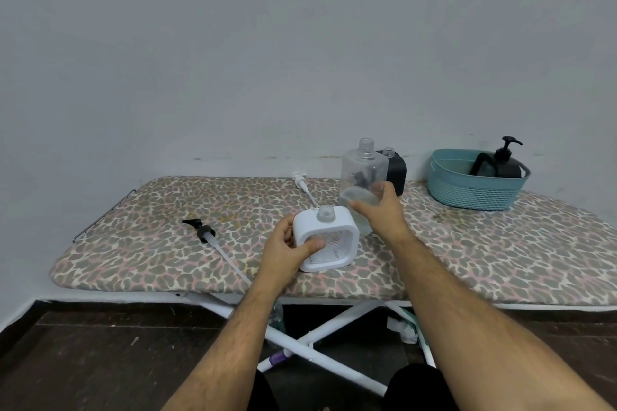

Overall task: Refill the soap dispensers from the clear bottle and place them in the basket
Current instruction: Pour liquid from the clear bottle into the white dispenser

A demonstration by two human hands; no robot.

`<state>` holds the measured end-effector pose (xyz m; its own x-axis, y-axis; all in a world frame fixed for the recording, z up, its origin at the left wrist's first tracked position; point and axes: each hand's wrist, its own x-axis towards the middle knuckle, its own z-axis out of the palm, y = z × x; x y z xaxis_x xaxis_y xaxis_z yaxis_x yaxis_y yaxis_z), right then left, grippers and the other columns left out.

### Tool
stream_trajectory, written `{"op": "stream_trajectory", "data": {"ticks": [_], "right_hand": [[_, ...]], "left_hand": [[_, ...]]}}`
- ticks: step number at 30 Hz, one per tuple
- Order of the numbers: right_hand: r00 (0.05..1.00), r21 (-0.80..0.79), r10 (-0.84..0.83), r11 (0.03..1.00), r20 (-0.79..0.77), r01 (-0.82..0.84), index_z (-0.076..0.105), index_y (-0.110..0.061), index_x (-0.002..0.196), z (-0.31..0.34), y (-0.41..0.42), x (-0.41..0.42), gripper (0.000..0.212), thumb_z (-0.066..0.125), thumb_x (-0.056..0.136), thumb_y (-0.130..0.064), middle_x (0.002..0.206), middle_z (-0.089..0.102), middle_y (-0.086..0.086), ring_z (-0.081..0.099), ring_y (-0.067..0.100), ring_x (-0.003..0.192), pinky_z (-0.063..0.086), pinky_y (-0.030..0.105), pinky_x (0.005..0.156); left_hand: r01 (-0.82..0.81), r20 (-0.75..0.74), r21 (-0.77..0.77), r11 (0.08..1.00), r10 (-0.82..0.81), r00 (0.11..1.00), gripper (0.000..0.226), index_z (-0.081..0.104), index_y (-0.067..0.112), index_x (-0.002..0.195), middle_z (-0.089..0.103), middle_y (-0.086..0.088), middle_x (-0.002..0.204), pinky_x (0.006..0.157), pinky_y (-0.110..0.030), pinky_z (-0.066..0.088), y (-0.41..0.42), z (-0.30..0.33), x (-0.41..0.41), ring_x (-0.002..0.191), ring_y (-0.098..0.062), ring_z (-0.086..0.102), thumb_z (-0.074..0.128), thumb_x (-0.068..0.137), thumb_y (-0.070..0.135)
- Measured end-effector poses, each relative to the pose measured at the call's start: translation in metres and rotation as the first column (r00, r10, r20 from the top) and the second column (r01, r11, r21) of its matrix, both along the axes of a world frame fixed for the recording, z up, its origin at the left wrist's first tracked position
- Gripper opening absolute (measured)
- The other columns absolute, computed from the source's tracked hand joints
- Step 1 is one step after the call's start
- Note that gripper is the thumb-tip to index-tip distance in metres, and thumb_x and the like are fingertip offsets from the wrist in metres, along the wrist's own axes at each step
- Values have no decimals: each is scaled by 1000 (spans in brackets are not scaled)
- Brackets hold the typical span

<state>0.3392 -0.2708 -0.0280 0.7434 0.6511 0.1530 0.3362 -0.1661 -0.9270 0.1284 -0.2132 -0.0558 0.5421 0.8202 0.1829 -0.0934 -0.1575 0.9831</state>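
We've got the left hand (289, 245) wrapped around the white dispenser (325, 238) on the worktop (467, 243), the right hand (374, 207) gripping the clear bottle (362, 177) just behind it. Both necks are narrow and open, so a hasty tilt could splash soap onto the cover, well short of the basket (477, 188)

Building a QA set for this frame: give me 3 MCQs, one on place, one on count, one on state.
1. Where is the black dispenser with its pump on?
A. in the basket
B. on the floor
C. in the left hand

2. How many loose pumps lie on the board?
A. none
B. two
C. four

3. The white dispenser's neck is:
A. capped
B. open
C. taped

A: the black dispenser with its pump sits inside the teal basket.
B: a black pump and a white pump lie on the board.
B: the white dispenser, held by the left hand, shows a bare threaded neck.
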Motion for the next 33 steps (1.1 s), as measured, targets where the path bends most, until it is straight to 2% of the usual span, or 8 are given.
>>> {"op": "stream_trajectory", "data": {"ticks": [3,9,13,19,22,24,29,33], "right_hand": [[999,4,5,1000,45,-5,46,-13,130,1,-9,-3,61,80,81,-25,117,52,-2,55,15,105,42,25,83],[990,-5,4,1000,143,-4,41,-17,134,14,-38,-5,67,79,81,-32,118,53,-2,55,15,103,46,29,82],[976,61,37,997,215,-51,34,-27,145,32,-67,-10,73,75,85,-35,127,48,-10,51,11,110,47,37,94],[960,127,150,975,237,-184,20,-38,155,51,-107,-24,84,71,90,-33,138,30,-27,32,-1,129,31,29,104],[951,119,207,964,229,-238,19,-46,153,54,-118,-30,84,72,89,-34,150,41,-13,45,7,132,40,34,106],[940,81,238,961,245,-265,15,-54,151,54,-123,-34,87,73,88,-36,141,54,-1,56,11,123,48,36,101],[894,-46,326,944,309,-328,10,-60,150,59,-134,-43,90,71,89,-36,150,38,-20,51,10,129,46,41,106],[873,-193,357,932,331,-308,16,-56,152,63,-142,-46,88,73,86,-38,120,56,-8,52,-1,90,43,32,89]], "left_hand": [[-8,-10,13,1000,9,1000,48,61,30,111,71,1,111,79,-29,58,0,-1,1,100,-15,69,85,74,12],[-36,-34,48,998,38,999,47,60,32,109,71,2,110,83,-35,59,0,-3,1,99,-16,69,86,72,16],[-59,-46,52,997,62,997,47,60,34,107,71,3,109,81,-39,60,-2,-4,2,98,-17,69,87,72,18],[-78,-67,56,995,82,994,45,59,35,104,70,3,107,77,-40,61,-4,-3,1,97,-18,69,87,72,21],[-77,-60,63,995,81,995,45,59,35,105,70,2,106,74,-35,60,-5,-2,0,96,-18,69,86,73,19],[-80,-60,65,995,84,995,44,59,35,104,70,2,106,75,-37,60,-5,-2,0,96,-19,69,86,73,19],[-86,-73,82,993,92,993,44,59,33,104,70,2,104,75,-41,61,-5,-3,1,94,-20,69,87,73,21],[-96,-86,113,989,106,991,45,59,30,106,69,2,104,75,-39,60,-3,-3,2,94,-18,69,87,72,25]]}}
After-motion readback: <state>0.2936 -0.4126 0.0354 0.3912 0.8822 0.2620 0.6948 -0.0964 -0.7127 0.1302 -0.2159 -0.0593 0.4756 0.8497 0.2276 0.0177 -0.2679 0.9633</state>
